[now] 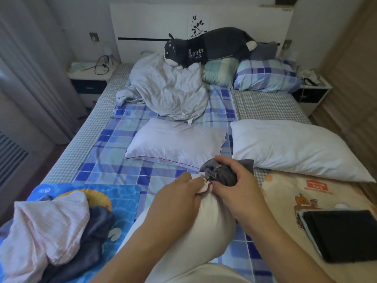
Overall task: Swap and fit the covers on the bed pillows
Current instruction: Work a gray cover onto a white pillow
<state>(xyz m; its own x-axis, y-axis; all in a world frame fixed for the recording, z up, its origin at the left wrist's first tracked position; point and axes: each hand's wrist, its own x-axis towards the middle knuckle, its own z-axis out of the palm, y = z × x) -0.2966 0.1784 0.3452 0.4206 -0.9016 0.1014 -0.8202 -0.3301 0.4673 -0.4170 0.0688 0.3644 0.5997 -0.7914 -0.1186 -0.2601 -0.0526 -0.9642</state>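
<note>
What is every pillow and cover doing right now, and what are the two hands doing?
Left hand: pinches the held pillow's corner.
Right hand: grips the bunched grey cover.
Held pillow: bare, white, standing on end.
Grey cover: bunched at the pillow's corner, not pulled on.
Middle pillow: bare, lying flat.
Right pillow: bare, lying flat.
Plaid pillow: covered, at the headboard.
Pink cover: crumpled in a heap.

Both bare forearms rise from the lower edge to frame centre; left hand (pixel 179 190) with fingers curled in a pinch, right hand (pixel 234 180) beside it, fingers curled gripping
</note>
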